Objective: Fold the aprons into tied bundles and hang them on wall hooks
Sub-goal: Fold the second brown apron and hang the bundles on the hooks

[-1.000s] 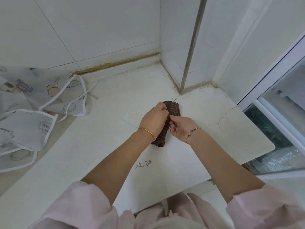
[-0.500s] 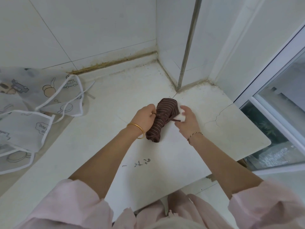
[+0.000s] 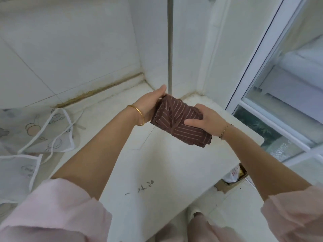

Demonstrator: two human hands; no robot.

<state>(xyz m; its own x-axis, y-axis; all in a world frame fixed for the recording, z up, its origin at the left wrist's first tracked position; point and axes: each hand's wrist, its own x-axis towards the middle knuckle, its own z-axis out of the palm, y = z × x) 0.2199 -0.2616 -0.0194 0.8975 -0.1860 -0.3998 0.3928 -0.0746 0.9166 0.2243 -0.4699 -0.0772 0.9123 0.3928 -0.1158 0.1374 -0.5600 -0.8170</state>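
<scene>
While the printed white aprons (image 3: 36,135) lie unfolded on the bench (image 3: 157,172), left of the brown striped bundle (image 3: 180,121), that bundle is raised above the bench, tied with its strap. The left hand (image 3: 150,105) cups its far end; the right hand (image 3: 204,119) clamps its near side. One looks ready for hanging; no hooks are in view.

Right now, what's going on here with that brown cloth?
A person in pink sleeves holds a folded brown striped apron bundle, tied with its own string, between the left hand and the right hand, above the white counter. Pale printed aprons lie spread at the counter's left. No wall hook is in view.
</scene>
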